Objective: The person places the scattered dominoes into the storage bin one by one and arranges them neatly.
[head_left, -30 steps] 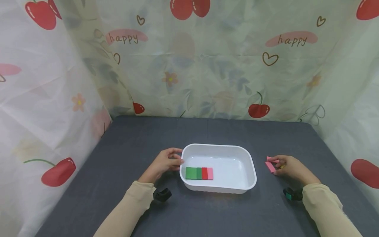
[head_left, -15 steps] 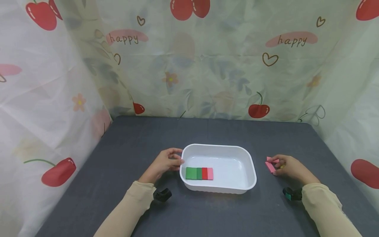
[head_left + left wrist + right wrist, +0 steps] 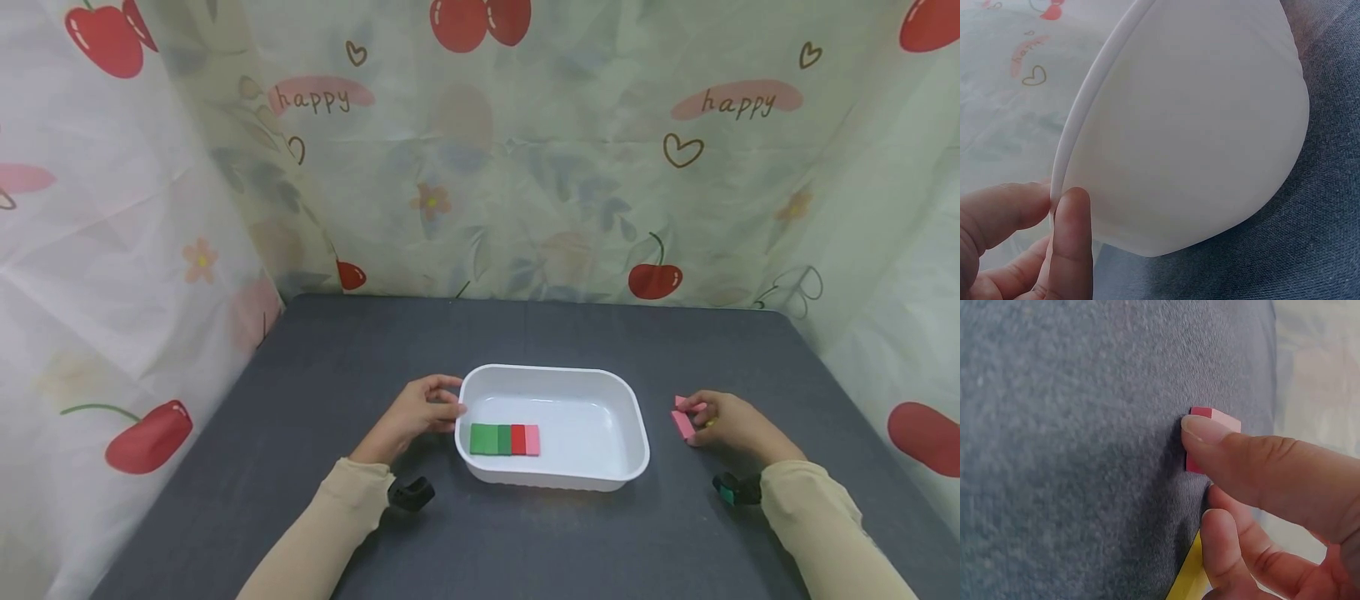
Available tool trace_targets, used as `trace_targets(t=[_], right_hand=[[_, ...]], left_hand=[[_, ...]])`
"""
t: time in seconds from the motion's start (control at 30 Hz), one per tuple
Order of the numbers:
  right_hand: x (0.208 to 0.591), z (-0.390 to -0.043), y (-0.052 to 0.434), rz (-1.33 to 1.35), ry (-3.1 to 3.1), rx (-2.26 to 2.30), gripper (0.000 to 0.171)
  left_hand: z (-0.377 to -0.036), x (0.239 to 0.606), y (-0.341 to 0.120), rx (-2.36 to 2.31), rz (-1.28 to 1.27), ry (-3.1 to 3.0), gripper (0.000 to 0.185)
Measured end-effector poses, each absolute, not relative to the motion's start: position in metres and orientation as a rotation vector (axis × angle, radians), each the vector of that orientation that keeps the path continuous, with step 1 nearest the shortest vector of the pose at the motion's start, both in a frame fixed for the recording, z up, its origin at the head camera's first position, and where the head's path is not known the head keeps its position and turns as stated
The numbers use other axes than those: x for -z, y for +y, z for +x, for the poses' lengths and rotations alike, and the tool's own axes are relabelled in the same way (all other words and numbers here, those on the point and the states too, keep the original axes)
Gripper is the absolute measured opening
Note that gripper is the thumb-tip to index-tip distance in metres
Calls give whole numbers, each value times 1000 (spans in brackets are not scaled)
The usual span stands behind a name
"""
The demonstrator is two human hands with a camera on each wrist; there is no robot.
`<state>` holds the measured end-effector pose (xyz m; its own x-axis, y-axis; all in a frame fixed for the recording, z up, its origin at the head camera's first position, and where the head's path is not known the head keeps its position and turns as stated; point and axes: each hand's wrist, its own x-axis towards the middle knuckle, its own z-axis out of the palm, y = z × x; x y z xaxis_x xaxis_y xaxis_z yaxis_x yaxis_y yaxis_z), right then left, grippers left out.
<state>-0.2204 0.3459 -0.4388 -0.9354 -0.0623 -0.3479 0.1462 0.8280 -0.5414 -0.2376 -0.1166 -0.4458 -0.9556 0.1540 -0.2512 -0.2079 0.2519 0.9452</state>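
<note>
My left hand [image 3: 414, 413] pinches the rim of a white plastic basin [image 3: 611, 433] at its left end. In the left wrist view, the thumb [image 3: 1072, 231] lies against the basin's outer wall [image 3: 1191, 137]. Inside the basin, green blocks [image 3: 483, 438], a red block [image 3: 518, 440] and a light pink block [image 3: 532, 440] lie side by side in a row. To the right of the basin, my right hand [image 3: 738, 423] grips a pink block [image 3: 682, 425] on the table, the thumb across it in the right wrist view. Another pink piece [image 3: 681, 402] shows by the fingertips. A yellow block [image 3: 1188, 575] lies partly hidden under the curled fingers.
A dark grey cloth-like tabletop [image 3: 555, 550] carries everything. Patterned curtains [image 3: 525, 167] stand behind and on both sides of the table. Black wrist devices [image 3: 411, 494] hang below both wrists.
My right hand and the pink block have shifted very slightly left. The left hand, the basin and the blocks inside it have stayed where they were.
</note>
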Motion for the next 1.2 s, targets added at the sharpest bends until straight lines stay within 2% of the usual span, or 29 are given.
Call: trace_targets(t=[0.53,1.2], right_hand=[[440,-216,336,129,2656,891,60],[434,-211,333,66,2692,913,66]], left_hand=[[-236,444,-117,-1752,-27,2238,48],[-235,444,-117,-1748,-16,2248,48]])
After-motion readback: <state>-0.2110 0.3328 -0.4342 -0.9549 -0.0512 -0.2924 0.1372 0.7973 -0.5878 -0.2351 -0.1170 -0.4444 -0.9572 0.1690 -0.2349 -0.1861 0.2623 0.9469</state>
